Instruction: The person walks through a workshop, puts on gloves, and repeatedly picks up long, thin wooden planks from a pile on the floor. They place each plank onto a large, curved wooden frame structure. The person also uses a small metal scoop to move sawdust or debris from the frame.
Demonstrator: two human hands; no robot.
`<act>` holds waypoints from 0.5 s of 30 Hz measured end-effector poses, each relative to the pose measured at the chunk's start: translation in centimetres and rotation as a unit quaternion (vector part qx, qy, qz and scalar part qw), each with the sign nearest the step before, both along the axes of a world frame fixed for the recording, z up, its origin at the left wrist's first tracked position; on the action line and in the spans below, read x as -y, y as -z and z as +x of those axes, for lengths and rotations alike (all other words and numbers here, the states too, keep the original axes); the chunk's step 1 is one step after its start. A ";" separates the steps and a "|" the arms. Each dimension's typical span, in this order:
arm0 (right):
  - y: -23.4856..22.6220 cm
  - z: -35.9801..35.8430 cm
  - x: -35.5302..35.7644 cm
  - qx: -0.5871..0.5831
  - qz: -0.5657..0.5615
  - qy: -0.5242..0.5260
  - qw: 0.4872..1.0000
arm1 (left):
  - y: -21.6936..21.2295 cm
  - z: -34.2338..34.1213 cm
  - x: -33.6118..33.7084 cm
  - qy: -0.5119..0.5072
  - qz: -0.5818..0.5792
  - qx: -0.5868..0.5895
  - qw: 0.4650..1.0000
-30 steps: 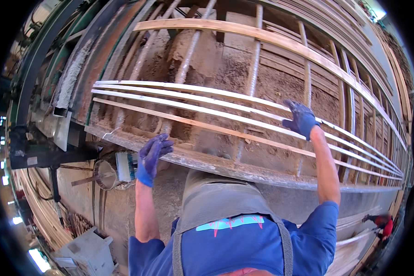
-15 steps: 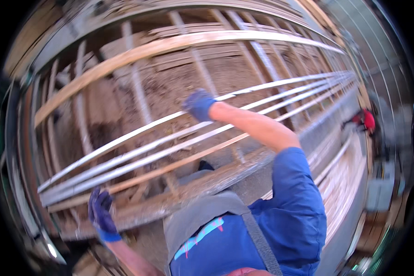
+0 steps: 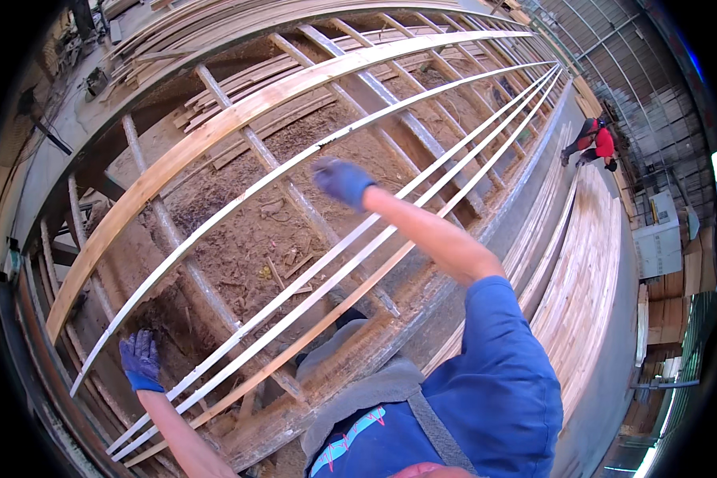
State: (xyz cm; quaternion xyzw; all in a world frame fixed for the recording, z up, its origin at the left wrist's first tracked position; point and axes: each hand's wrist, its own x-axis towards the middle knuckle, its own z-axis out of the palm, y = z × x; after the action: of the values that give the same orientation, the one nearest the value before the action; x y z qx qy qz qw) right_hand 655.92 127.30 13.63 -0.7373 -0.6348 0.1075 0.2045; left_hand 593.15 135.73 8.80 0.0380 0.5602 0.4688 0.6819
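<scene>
Long thin wooden strips lie across a metal rack [image 3: 167, 219]. My left hand [image 3: 142, 354], in a purple-blue glove, is over the rack's left end with its fingers stretched out. It is beside a pale strip [image 3: 215, 235], apart from the others; whether it touches that strip I cannot tell. My right hand [image 3: 342, 182], also gloved and slightly blurred, hovers just on the near side of the same strip; its fingers are hard to make out. Nearer me run two more pale strips [image 3: 295, 285] and a tan strip [image 3: 319, 325]. Farther off lies a wider board [image 3: 223, 119].
Sawdust and wood scraps [image 3: 255, 211] cover the ground beneath the rack's crossbars. Stacked boards [image 3: 581, 295] lie to the right. A person in red [image 3: 597, 143] bends over at the far right, near a grey cabinet [image 3: 657, 235]. More lumber [image 3: 239, 36] lies beyond the rack.
The farthest pale strip has moved away from me, widening its gap from the other strips. My left hand has reached farther out over the rack. The view has shifted, showing more on the right.
</scene>
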 end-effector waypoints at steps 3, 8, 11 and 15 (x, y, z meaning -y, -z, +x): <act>0.7 6.6 0.7 -0.514 -0.098 0.292 0.800 | 2.7 -2.0 -2.4 -0.040 -0.012 0.032 0.999; 7.0 11.6 -0.1 -0.676 -0.047 0.305 0.669 | 4.6 0.7 -7.2 -0.068 0.014 0.034 0.997; 8.4 9.0 -5.1 -0.750 0.066 0.329 0.570 | 9.8 -3.3 -7.4 -0.019 0.186 0.111 0.976; 8.4 6.6 -7.2 -0.748 0.129 0.300 0.577 | 9.2 -2.1 -7.5 -0.088 0.201 -0.029 0.975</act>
State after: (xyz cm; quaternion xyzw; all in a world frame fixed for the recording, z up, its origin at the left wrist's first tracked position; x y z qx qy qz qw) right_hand 662.53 134.55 5.27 -0.5094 -0.0059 0.4703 0.7206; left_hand 591.06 143.26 -0.39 0.1383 0.4750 0.6287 0.6000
